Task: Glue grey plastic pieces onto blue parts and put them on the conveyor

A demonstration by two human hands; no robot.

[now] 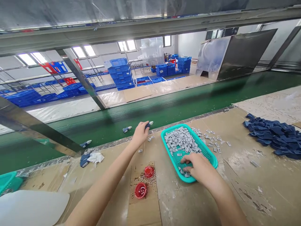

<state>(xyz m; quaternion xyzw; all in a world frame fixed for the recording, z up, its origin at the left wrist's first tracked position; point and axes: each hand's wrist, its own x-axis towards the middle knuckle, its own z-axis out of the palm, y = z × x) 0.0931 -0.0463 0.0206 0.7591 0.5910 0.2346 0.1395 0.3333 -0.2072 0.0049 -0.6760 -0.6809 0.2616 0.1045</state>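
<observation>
My left hand (140, 134) is closed on a dark blue piece with a white tip (147, 125), held at the near edge of the green conveyor belt (164, 108). Similar blue-and-white pieces lie on the belt to its left, one of them a blue piece (127, 129). My right hand (197, 165) reaches into the near end of a turquoise basket (172, 158). Its thumb and fingers are curved but apart, close to a few loose parts. Small grey rectangular parts (182, 139) are heaped in the basket's far half.
Two red cups (140, 190) stand on a cardboard strip (143, 213) among tiny scattered bits. More grey parts (215, 144) lie right of the basket. Dark blue pieces (275, 135) are piled at far right. A metal post (81, 78) rises at left; a metal ledge hangs overhead.
</observation>
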